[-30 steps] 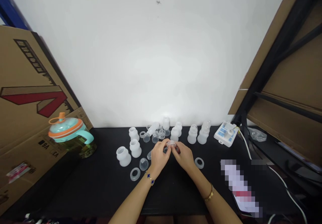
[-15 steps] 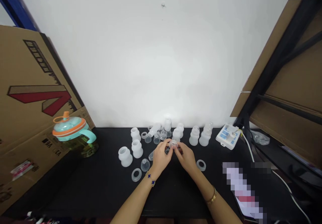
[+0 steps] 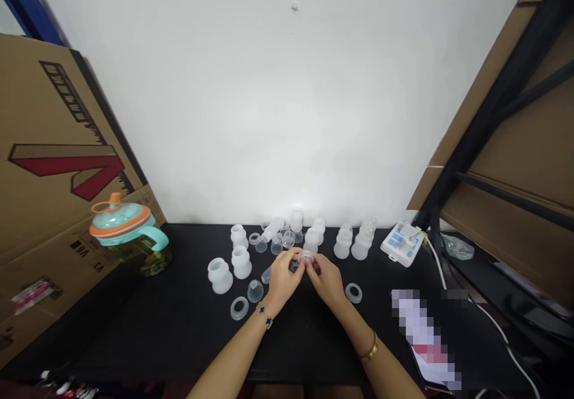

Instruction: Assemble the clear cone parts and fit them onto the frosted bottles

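Observation:
My left hand (image 3: 282, 279) and my right hand (image 3: 326, 279) meet above the middle of the black table, fingertips pinched on a translucent bottle collar ring (image 3: 306, 255). Whether a nipple sits inside this ring is too small to tell. Left of my left hand lie a clear dome cap (image 3: 255, 291) and another collar ring (image 3: 239, 308). A further collar ring (image 3: 354, 293) rests flat to the right of my right hand. Beyond the hands stand small white baby bottles (image 3: 313, 240), among loose clear caps (image 3: 277, 243) partly hidden behind one another.
Open white bottles (image 3: 219, 276) stand at the left, capped bottles (image 3: 344, 242) at the right. A turquoise-lidded jug (image 3: 128, 231) stands by a cardboard box (image 3: 49, 207). At the right are a white power strip (image 3: 401, 243), its cable and a phone (image 3: 426, 342).
The whole view has shifted slightly as my head moved. Both hands stay together on the collar ring, with only a slight change in finger position.

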`<state>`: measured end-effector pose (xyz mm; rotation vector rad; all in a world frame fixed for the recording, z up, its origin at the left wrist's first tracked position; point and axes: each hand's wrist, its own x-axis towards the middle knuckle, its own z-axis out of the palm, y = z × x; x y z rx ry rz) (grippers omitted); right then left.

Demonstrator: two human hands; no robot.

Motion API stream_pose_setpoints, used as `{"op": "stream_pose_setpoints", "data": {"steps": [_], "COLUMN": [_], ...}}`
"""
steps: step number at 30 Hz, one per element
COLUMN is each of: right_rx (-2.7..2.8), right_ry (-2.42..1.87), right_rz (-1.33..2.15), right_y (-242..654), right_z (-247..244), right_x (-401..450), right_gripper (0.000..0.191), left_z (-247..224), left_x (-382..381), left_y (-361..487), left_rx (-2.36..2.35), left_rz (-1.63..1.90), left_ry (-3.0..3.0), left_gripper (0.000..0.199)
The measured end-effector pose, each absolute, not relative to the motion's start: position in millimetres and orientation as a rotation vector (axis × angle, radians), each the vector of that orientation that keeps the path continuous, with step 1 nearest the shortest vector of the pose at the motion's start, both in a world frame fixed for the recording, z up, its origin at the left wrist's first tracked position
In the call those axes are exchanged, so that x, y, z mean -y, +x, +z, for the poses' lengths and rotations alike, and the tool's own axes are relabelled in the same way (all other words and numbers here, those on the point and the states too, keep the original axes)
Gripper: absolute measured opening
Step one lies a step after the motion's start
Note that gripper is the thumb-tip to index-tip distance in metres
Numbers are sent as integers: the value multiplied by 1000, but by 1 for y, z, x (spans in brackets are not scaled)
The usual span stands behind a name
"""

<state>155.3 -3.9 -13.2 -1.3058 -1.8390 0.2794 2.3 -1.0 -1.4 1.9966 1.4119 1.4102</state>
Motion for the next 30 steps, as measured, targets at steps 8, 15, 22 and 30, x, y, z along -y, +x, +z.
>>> {"op": "stream_pose_setpoints", "data": {"steps": [8,15,22,30], "right_rx": [1861,1852,1861,1836], "right_ry": [-1332,-1332,-1314,-1306], "right_rz": [149,169,263,303], "right_y": [152,154,157,156], "right_z": [-17,-15,-12,-7], "right_x": [4,4,2,4], "right_gripper": [30,27,24,28], "left_z": [0,-2,0,0], "left_x": [2,1,0,-4], "left_y": [2,0,-3,0], "left_rx": [-1423,-1451,-1493,-1262], "left_rz": [1429,1435,1421,1390], "left_ry": [1987,2125,2237,1883], "left_gripper": [13,20,26,23]}}
